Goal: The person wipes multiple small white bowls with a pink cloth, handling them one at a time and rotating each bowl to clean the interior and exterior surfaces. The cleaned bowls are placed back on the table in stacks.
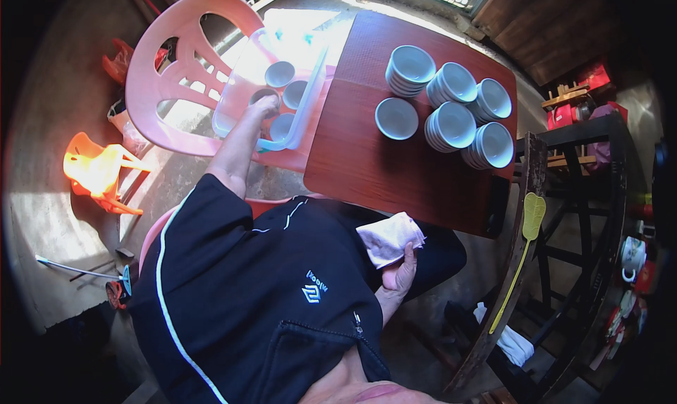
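Observation:
My left hand (267,106) reaches into a clear plastic bin (224,125) and grips a small bowl (263,93) by its rim; the fingertips are partly hidden. Beside it in the bin sit other pale bowls, among them one at the back (280,74) and one at the right (294,94). My right hand (400,273) holds a folded pale pink cloth (389,240) near my lap, off the front edge of the brown wooden table (359,155). Several stacks of bowls (457,125) stand at the table's right, with a separate bowl (396,118) to their left.
The bin rests on a pink plastic chair (145,86) against the table's left side. An orange plastic chair (92,166) stands farther left. At the right, a yellow fly swatter (533,213) lies along a worn wooden bar (529,166) beside a dark frame (616,155).

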Motion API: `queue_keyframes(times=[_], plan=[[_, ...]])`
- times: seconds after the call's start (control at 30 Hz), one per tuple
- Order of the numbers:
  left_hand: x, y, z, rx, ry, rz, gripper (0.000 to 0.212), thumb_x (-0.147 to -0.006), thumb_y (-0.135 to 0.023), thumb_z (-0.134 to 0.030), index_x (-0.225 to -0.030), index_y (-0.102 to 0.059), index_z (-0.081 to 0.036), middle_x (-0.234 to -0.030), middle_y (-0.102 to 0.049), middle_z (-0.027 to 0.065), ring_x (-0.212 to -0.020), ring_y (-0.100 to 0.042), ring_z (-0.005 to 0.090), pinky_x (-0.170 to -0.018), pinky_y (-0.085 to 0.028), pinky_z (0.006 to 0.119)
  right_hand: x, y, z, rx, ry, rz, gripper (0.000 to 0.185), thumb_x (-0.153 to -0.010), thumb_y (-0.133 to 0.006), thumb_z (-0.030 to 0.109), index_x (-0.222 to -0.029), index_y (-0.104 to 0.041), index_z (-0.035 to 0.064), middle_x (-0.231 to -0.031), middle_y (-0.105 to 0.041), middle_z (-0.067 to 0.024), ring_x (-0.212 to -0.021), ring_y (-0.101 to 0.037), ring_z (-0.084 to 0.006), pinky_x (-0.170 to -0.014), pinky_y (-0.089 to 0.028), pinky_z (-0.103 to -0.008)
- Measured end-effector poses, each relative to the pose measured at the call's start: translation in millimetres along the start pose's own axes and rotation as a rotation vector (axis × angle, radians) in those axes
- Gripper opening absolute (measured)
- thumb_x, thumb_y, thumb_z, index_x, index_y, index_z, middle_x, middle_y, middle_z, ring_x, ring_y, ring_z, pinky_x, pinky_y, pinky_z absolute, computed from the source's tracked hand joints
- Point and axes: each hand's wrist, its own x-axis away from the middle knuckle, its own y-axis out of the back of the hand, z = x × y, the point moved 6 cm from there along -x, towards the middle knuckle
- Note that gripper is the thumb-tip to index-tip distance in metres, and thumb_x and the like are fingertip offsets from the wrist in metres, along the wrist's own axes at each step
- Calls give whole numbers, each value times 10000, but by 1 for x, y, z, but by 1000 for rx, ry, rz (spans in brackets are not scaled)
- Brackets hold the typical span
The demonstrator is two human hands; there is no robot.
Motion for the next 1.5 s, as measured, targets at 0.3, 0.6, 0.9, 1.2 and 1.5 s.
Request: queue_keyframes(times=[0.3, 0.6, 0.9, 1.2, 1.5], plan=[[57, 96, -12, 979, -229, -271, 261, -796, -614, -158, -969, -685, 24, -830, -684, 83, -688, -653, 149, -568, -489, 284, 0, -18, 19, -77, 59, 90, 420, -929, -648, 246, -1296, -559, 63, -1298, -588, -94, -1204, -551, -287, -1028, -436, -518], [245, 134, -225, 1292, -915, 3, 247, -836, -698, -81, -1052, -674, 37, -924, -702, 76, -824, -648, 133, -763, -514, 285, 65, -135, 98, 331, 730, 143, 529, -954, -555, 423, -1293, -527, 17, -1241, -576, -157, -1140, -579, -303, -920, -511, -468], [335, 7, -348, 952, -1003, 933, 217, -865, -702, -103, -1029, -654, 31, -930, -675, 36, -858, -600, 76, -781, -497, 257, 48, -191, 118, 1204, 1158, 267, 168, -857, -569, 111, -910, -673, -10, -953, -615, -165, -912, -627, -296, -858, -511, -379], [329, -16, -342, 1124, -756, 1219, 372, -811, -751, -104, -1112, -642, 84, -1019, -699, 111, -947, -662, 178, -914, -493, 300, 20, -156, 130, 1286, 1001, 235, 291, -932, -577, 193, -1130, -681, 6, -1320, -535, -205, -1212, -525, -312, -1022, -416, -408], [325, 16, -355, 1086, -905, 780, 376, -877, -708, -134, -1181, -607, 62, -1037, -670, 72, -938, -604, 103, -856, -485, 255, 83, -185, 169, 1094, 1197, -366, 247, -1013, -480, 117, -1139, -604, -54, -1126, -600, -154, -965, -642, -255, -831, -517, -347]])
